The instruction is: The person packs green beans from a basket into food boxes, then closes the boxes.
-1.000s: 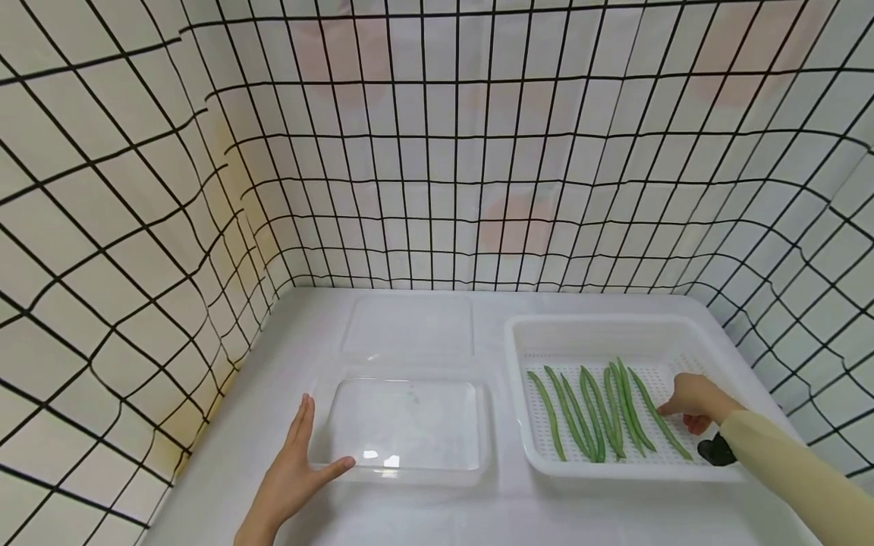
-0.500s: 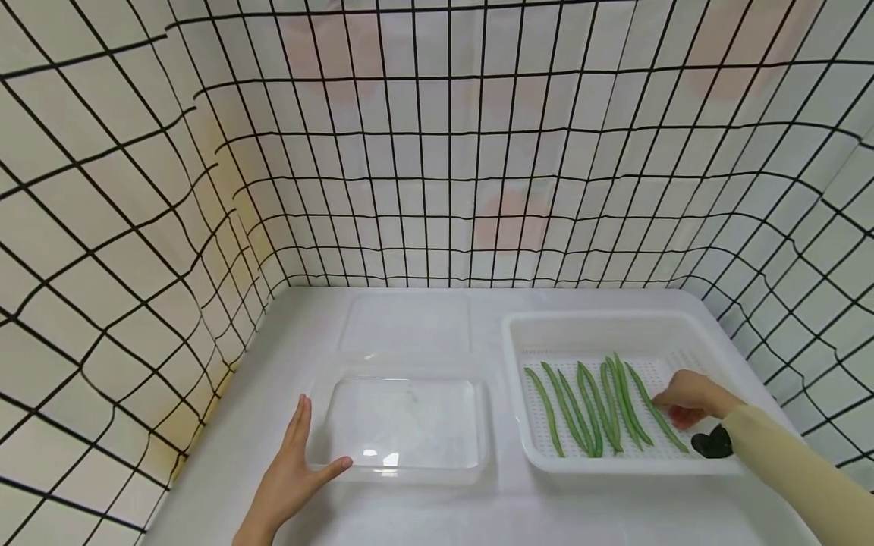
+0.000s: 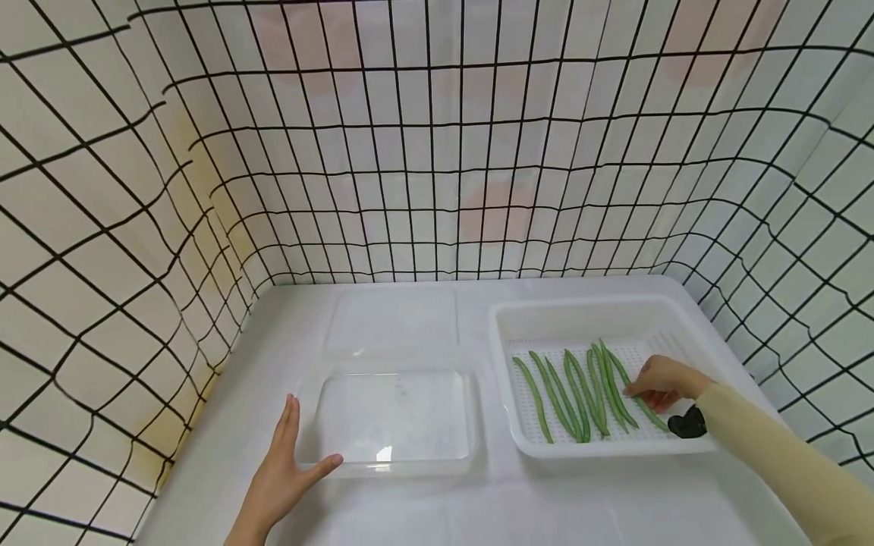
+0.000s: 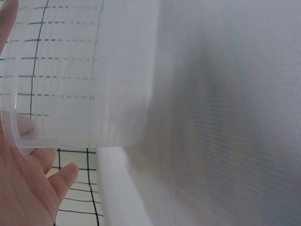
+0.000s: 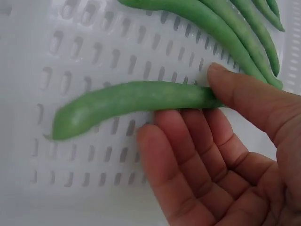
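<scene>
In the head view, a white perforated basket [image 3: 506, 413] holds several green beans [image 3: 532, 400], laid roughly side by side. My right hand [image 3: 662, 379] reaches in and holds the rightmost green bean [image 5: 113, 100]. The right wrist view shows the thumb on one side of that bean and the fingertips on the other, its free end pointing away. To the left stands a clear plastic container [image 3: 392, 421]. My left hand [image 3: 276, 478] is at its left front corner, thumb and fingers spread along its sides. The left wrist view shows fingers at the container's rim [image 4: 19, 141].
A flat clear lid [image 3: 392, 318] lies behind the container on the white table [image 3: 478, 508]. Black wire mesh [image 3: 410, 167] walls off the back and both sides. A dark device [image 3: 687, 423] is on the right wrist, by the basket's front rim.
My right hand has moved a little left onto the rightmost green bean and now pinches it. The head view has shifted slightly; the left hand stays at the container.
</scene>
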`<act>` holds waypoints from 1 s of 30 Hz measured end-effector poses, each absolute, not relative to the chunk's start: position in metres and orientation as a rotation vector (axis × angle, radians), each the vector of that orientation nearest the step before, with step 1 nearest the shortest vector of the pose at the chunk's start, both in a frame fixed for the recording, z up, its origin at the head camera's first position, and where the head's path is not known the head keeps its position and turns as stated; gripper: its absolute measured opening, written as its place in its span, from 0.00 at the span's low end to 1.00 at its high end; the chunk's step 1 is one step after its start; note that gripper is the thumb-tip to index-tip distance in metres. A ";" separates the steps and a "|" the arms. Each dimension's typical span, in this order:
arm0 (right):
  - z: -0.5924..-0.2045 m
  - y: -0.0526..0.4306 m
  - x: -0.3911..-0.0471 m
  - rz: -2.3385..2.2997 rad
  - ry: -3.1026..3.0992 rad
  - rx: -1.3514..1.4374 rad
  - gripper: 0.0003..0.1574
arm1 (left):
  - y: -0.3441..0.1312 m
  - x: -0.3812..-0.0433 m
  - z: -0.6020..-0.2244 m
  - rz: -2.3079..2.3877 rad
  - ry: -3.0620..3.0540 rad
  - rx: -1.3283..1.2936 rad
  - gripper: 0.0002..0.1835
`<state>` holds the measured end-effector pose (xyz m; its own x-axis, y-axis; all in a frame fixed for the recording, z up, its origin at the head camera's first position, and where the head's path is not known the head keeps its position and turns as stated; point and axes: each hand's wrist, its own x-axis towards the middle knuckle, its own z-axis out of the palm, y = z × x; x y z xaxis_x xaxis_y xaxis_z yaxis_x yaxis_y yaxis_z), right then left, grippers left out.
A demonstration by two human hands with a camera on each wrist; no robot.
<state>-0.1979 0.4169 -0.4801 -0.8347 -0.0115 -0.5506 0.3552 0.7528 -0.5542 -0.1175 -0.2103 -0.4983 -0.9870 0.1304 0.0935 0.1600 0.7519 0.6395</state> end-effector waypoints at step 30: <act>-0.407 0.290 -0.216 -1.769 1.795 0.002 0.10 | -0.211 -0.117 -0.498 -1.094 -2.886 -0.221 0.63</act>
